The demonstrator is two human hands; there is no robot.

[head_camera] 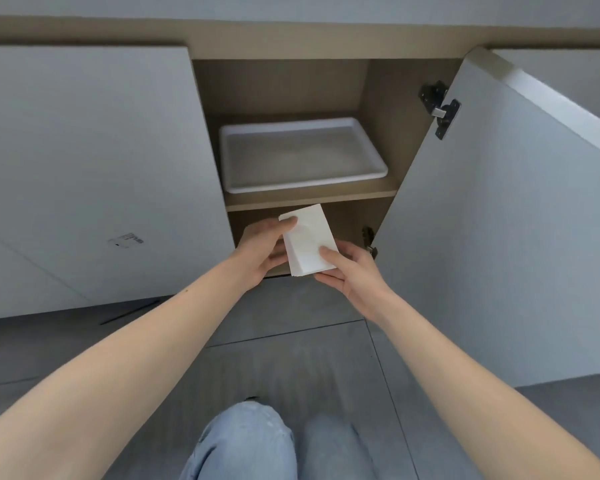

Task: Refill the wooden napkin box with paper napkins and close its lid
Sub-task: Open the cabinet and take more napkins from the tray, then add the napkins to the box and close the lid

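White paper napkins [309,242] held before the open cabinet [385,133].
Left hand [262,252] grips the stack's far-left end, right hand [349,271] its near-right corner; the long axis runs away from the person. Wooden box not in view.

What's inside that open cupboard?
A white tray lies on the shelf, with nothing visible in it. Below, the left hand, right hand and their napkin stack hide most of the lower compartment.

Cabinet sticker [125,240]: print illegible.
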